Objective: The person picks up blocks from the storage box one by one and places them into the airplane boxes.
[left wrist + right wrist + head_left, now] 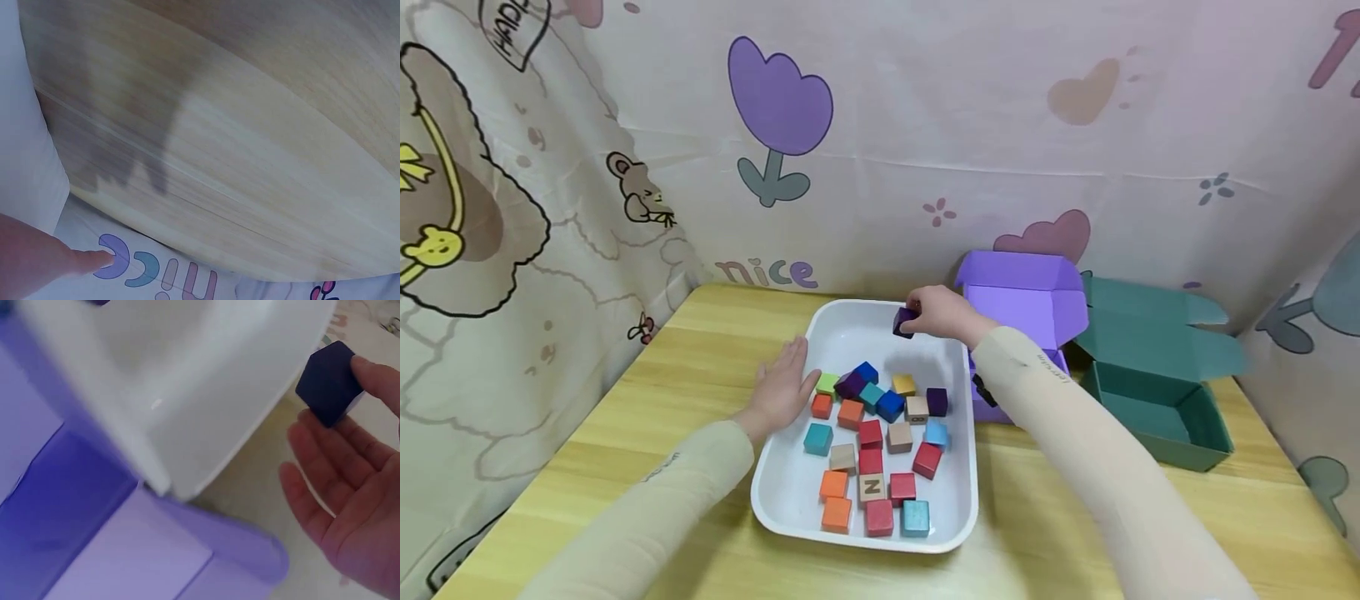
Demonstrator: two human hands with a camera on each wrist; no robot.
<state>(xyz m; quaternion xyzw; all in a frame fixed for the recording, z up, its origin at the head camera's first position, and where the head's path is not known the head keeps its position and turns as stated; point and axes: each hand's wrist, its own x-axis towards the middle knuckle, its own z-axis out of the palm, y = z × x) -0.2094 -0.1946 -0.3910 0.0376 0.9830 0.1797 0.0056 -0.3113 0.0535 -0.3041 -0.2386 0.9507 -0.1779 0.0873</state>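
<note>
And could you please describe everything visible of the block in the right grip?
The block is a small, dark purplish cube, bluer in the wrist view, with flat, plain-looking faces, perhaps painted wood. Tilted in mid-air, it shows against the far end of the white tray, pinched between thumb and fingers of the right grip.

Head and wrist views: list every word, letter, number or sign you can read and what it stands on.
"nice": on the back cloth; upside down in left wrist view.
"N": on a wooden block.
Unclear, "8" or "B": on another wooden block.
Too small: print on the right sleeve.
Too small: print on the left sleeve.
Cut off, unreadable: lettering in the heart outline.
Cut off: "1"-like mark, upper right.
</note>
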